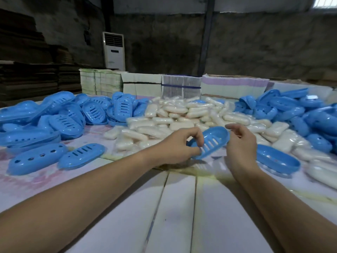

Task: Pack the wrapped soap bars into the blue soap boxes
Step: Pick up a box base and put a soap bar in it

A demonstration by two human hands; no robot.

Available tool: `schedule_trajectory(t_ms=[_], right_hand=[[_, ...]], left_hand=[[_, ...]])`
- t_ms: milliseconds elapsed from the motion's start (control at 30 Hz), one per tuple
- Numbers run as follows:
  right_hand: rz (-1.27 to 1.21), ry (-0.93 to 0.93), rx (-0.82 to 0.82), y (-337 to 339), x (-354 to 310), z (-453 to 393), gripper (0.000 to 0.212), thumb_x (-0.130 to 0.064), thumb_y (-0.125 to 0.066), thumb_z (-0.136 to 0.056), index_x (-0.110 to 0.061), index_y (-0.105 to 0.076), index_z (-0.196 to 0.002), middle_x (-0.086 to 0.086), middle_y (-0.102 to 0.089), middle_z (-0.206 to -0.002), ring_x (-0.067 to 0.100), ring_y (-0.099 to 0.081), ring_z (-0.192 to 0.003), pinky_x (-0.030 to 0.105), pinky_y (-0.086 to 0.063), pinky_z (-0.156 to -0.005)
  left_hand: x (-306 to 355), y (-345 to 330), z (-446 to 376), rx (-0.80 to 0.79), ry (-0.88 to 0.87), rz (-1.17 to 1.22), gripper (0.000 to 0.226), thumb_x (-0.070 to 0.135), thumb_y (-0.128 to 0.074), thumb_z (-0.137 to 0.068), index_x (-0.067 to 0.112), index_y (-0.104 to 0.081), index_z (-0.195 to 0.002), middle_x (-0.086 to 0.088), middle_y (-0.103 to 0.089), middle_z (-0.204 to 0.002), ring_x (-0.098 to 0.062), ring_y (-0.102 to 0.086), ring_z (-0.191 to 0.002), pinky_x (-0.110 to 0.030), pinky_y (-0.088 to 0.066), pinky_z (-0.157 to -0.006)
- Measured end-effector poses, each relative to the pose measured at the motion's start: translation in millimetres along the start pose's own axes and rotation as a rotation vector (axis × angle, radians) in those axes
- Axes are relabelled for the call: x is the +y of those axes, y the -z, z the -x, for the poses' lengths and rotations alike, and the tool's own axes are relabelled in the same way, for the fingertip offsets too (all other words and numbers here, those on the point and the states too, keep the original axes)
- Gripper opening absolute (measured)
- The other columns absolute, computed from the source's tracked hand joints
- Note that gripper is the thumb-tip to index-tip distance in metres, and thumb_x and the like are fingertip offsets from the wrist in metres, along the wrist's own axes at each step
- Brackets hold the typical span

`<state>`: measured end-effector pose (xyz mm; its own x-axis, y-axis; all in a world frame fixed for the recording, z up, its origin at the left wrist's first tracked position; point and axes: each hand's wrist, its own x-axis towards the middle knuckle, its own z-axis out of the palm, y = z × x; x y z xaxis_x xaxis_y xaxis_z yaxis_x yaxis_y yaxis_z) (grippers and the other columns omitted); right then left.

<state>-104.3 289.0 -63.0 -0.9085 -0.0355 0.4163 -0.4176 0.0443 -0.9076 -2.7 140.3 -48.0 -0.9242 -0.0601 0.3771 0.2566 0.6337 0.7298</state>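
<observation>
Glossy blue plastic soap boxes [209, 142]; soap bars [182, 115] apparently in shiny clear film.

Right hand [240, 143]: fingertips hidden behind the slotted blue soap box half [209, 143]; contact cannot be confirmed. Table [175, 207]: left and right edges cut by the frame. Soap bars [319, 175] near the right edge: blurred. Rear paper stacks [102, 83]: print illegible.

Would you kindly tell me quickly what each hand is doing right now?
Left hand: pinching the near end of a blue slotted soap box half.
Right hand: fingers loosely curled beside its far end; grip cannot be told.
</observation>
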Motion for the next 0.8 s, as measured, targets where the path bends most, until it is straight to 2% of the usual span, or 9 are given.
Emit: schedule_trajectory(t_ms=[67, 200, 300, 367, 400, 500, 567, 700, 800], right_hand=[[0.007, -0.056, 0.061, 10.8, 4.2, -9.9, 0.026, -0.009, -0.051, -0.088, -0.031, -0.064, -0.088, -0.008, -0.065, -0.089, 0.005, -0.056, -0.075, 0.026, -0.044, -0.070], [0.109, -0.099, 0.087, 22.1, 10.8, -20.1, 0.023, -0.012, -0.052, -0.086, -0.032, -0.065, -0.083, -0.012, -0.064, -0.081, 0.016, -0.061, -0.079, 0.034, -0.050, -0.075], [0.238, -0.051, -0.013, 20.0, 15.0, -17.1, 0.025, -0.014, -0.051, -0.084, -0.031, -0.067, -0.094, -0.003, -0.066, -0.088, 0.024, -0.062, -0.086, 0.045, -0.054, -0.083], [0.384, 0.011, -0.103, 18.8, 19.2, -16.7, 0.029, -0.014, -0.053, -0.086, -0.027, -0.067, -0.108, 0.001, -0.065, -0.102, 0.026, -0.061, -0.099, 0.045, -0.050, -0.091], [0.469, 0.045, -0.144, 18.1, 21.9, -17.7, 0.033, -0.016, -0.055, -0.087, -0.025, -0.065, -0.117, 0.004, -0.062, -0.113, 0.027, -0.058, -0.109, 0.045, -0.046, -0.098], [0.731, 0.067, -0.240, 14.3, 28.6, -21.2, 0.047, -0.025, -0.054, -0.092, -0.025, -0.052, -0.138, 0.011, -0.043, -0.146, 0.035, -0.037, -0.134, 0.047, -0.029, -0.114], [0.900, 0.045, -0.297, 11.6, 31.3, -23.8, 0.053, -0.032, -0.049, -0.095, -0.026, -0.042, -0.147, 0.009, -0.027, -0.159, 0.037, -0.022, -0.143, 0.047, -0.019, -0.116], [1.116, -0.014, -0.398, 5.8, 33.1, -28.2, 0.062, -0.048, -0.042, -0.094, -0.032, -0.029, -0.152, 0.006, -0.008, -0.166, 0.038, -0.010, -0.148, 0.053, -0.014, -0.118], [1.177, -0.061, -0.402, 1.7, 32.8, -31.6, 0.064, -0.054, -0.039, -0.092, -0.037, -0.024, -0.152, 0.003, -0.003, -0.166, 0.038, -0.004, -0.149, 0.059, -0.012, -0.115]], left_hand=[[-3.4, -4.6, 6.9, -0.098, -0.062, -0.121, 0.029, -0.006, -0.059, -0.082, 0.022, -0.062, -0.088, 0.008, -0.066, -0.099, -0.016, -0.064, -0.089, -0.025, -0.053, -0.078], [-7.2, -7.3, 18.6, -0.165, -0.113, -0.194, 0.038, -0.010, -0.050, -0.081, 0.025, -0.062, -0.088, 0.035, -0.062, -0.078, 0.013, -0.056, -0.071, -0.004, -0.037, -0.066], [-8.3, -7.7, 20.8, -0.160, -0.116, -0.185, 0.043, -0.011, -0.044, -0.077, 0.023, -0.067, -0.089, 0.019, -0.069, -0.086, 0.005, -0.061, -0.084, -0.011, -0.043, -0.079], [-9.3, -8.5, 20.4, -0.145, -0.087, -0.199, 0.051, -0.014, -0.040, -0.075, 0.021, -0.071, -0.095, 0.011, -0.069, -0.085, -0.005, -0.062, -0.088, -0.017, -0.047, -0.087], [-10.3, -9.4, 20.1, -0.132, -0.075, -0.217, 0.054, -0.014, -0.040, -0.074, 0.021, -0.074, -0.098, 0.012, -0.067, -0.082, -0.002, -0.060, -0.084, -0.014, -0.046, -0.085], [-11.1, -9.2, 20.5, -0.108, -0.054, -0.226, 0.055, -0.014, -0.042, -0.075, 0.020, -0.079, -0.098, 0.009, -0.065, -0.080, 0.002, -0.056, -0.076, -0.013, -0.045, -0.077], [-11.3, -7.8, 19.3, -0.120, -0.066, -0.238, 0.056, -0.015, -0.042, -0.074, 0.019, -0.080, -0.096, 0.006, -0.064, -0.091, -0.006, -0.058, -0.089, -0.024, -0.047, -0.085], [-12.3, -1.6, 17.1, -0.179, -0.075, -0.274, 0.055, -0.017, -0.041, -0.072, 0.017, -0.080, -0.090, 0.011, -0.056, -0.112, -0.015, -0.053, -0.118, -0.031, -0.041, -0.103], [-12.9, 5.1, 16.9, -0.301, -0.079, -0.248, 0.053, -0.015, -0.045, -0.073, 0.027, -0.075, -0.087, 0.009, -0.057, -0.123, -0.009, -0.048, -0.122, -0.018, -0.034, -0.105]])
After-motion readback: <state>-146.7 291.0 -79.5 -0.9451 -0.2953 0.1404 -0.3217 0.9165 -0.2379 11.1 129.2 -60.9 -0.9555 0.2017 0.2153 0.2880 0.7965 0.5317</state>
